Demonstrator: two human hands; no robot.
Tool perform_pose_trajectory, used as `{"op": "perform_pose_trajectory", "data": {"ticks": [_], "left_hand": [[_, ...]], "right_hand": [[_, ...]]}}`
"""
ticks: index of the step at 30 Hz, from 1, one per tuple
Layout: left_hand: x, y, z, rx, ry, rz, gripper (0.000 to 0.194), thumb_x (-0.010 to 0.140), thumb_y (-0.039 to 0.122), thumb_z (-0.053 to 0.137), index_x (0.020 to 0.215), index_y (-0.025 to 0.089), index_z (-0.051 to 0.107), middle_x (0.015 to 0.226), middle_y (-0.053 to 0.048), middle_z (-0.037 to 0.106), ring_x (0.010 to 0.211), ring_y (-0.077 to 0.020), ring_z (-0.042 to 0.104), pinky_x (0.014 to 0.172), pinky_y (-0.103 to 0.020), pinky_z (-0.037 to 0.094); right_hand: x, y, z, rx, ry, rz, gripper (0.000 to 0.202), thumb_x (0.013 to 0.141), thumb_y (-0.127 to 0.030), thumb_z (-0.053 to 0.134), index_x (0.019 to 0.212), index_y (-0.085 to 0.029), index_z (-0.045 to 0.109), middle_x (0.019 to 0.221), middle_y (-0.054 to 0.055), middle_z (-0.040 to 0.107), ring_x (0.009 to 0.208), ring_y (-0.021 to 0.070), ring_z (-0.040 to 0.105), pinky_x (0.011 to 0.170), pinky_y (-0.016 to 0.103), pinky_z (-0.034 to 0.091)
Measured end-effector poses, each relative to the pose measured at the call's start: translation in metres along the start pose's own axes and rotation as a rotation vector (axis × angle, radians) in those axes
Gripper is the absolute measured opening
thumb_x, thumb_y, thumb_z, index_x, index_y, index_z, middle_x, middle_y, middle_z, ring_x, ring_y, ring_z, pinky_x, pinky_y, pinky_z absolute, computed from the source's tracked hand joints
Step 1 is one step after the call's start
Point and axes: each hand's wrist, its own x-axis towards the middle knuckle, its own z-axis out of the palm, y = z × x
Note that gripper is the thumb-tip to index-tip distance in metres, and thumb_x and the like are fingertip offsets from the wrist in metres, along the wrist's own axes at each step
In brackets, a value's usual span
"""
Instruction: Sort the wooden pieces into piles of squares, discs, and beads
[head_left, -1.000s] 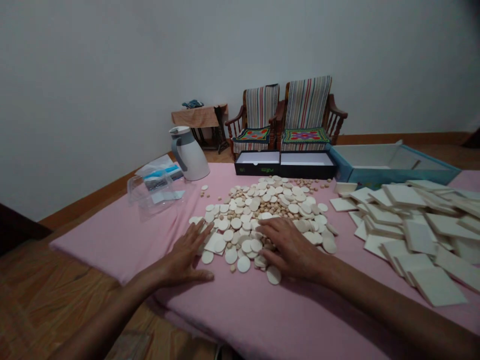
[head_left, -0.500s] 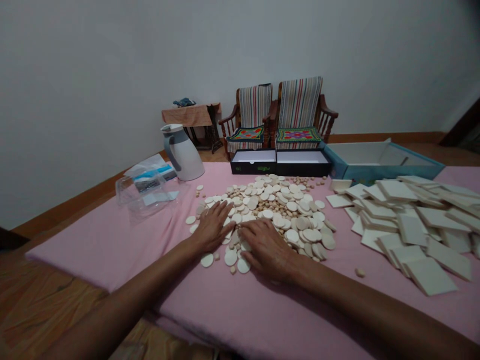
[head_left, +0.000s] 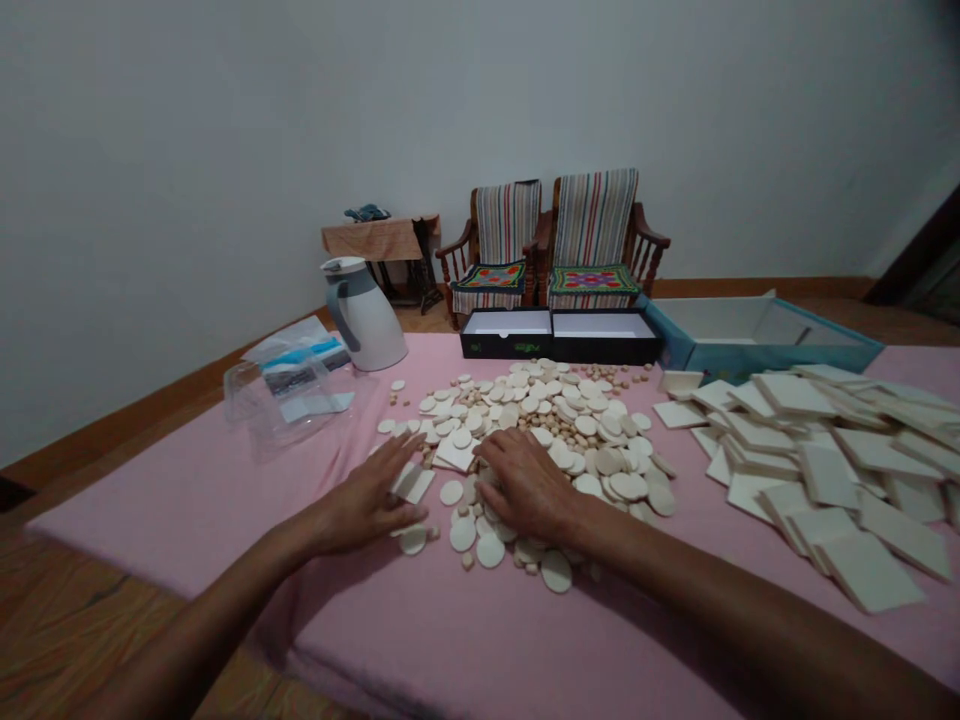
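Note:
A heap of pale round wooden discs point(head_left: 622, 487) lies on the pink cloth, with small beige wooden pieces point(head_left: 574, 432) mixed in. My left hand point(head_left: 364, 500) is open at the heap's left edge, thumb and fingers apart. Beside its fingers lies a pale square tile point(head_left: 414, 484), partly covered by the hand. My right hand point(head_left: 529, 482) rests over the near side of the heap, palm down, fingers bent forward and thumb apart; it touches the discs, and what lies beneath its palm is hidden. Another square tile point(head_left: 454, 456) shows between the hands, with a disc on top.
Many square wooden tiles point(head_left: 829, 475) are piled at the right. Behind the heap stand two black boxes point(head_left: 507, 345) and a blue box point(head_left: 780, 358). A white-grey jug point(head_left: 379, 330) and clear plastic packaging point(head_left: 289, 410) sit at the left on the pink cloth point(head_left: 480, 650).
My left hand has drawn back left and nearer, off the discs, uncovering square tiles. My right hand stays over the heap, and more discs now lie on its near side.

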Motion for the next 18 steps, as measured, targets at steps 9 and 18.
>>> {"op": "perform_pose_trajectory", "data": {"ticks": [9, 18], "left_hand": [[-0.013, 0.011, 0.049, 0.116, -0.024, -0.054, 0.079, 0.093, 0.061, 0.039, 0.155, 0.025, 0.006, 0.161, -0.013, 0.004, 0.147, -0.0375, 0.000, 0.113, -0.060, 0.021], [0.048, 0.002, 0.052, 0.056, 0.216, -0.043, 0.072, 0.092, 0.051, 0.043, 0.152, 0.017, 0.023, 0.155, -0.017, 0.029, 0.144, -0.0352, 0.024, 0.113, -0.059, 0.023]], "right_hand": [[0.041, -0.018, 0.016, -0.176, -0.028, 0.126, 0.037, 0.084, -0.034, 0.060, 0.112, -0.009, 0.060, 0.109, 0.018, 0.063, 0.104, 0.0311, 0.055, 0.088, 0.043, 0.041], [0.032, -0.005, 0.000, -0.113, 0.039, 0.188, 0.041, 0.077, -0.028, 0.058, 0.114, -0.011, 0.054, 0.111, 0.016, 0.062, 0.103, 0.0288, 0.054, 0.088, 0.041, 0.040]]}}
